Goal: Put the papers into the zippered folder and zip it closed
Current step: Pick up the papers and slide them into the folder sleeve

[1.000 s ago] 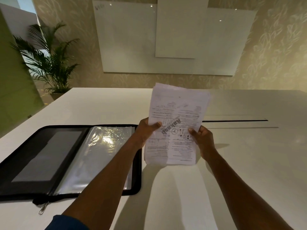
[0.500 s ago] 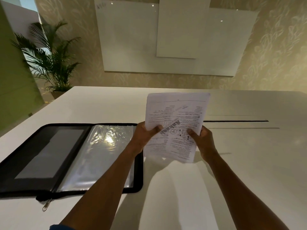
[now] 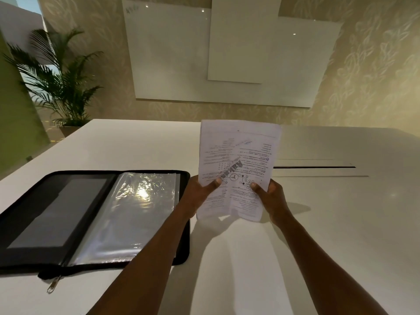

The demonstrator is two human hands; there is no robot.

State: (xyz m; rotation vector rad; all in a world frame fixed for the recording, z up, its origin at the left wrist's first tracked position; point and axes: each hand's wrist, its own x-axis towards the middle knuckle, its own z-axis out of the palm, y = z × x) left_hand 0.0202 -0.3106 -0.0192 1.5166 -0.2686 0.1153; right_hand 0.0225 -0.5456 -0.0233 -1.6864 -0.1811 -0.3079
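White tabletop filled most of what I saw from the head camera, with patterned wallpaper behind it and a pale whiteboard mounted on that wall. Off in the far left corner stood a potted palm. A narrow dark slot ran across the table surface to the right of the papers.

I saw the papers held up off the table, roughly upright and tilted slightly, printed text and a small diagram facing me upside down. The left hand gripped their lower left edge, thumb pressed on the front of the sheets and the other fingers hidden behind. The right hand gripped the lower right edge the same way, thumb on the front near the diagram. The bottom edge of the sheets looked uneven, with a crease or split near the middle.

To the left, the zippered folder lay open flat on the table, black border all around. Its right half showed a shiny clear plastic sleeve; its left half was a dark panel. A metal zipper pull hung out at the near edge. My left forearm crossed over the folder's near right corner. The papers were just beside the folder's right edge, above the bare table, not inside it.
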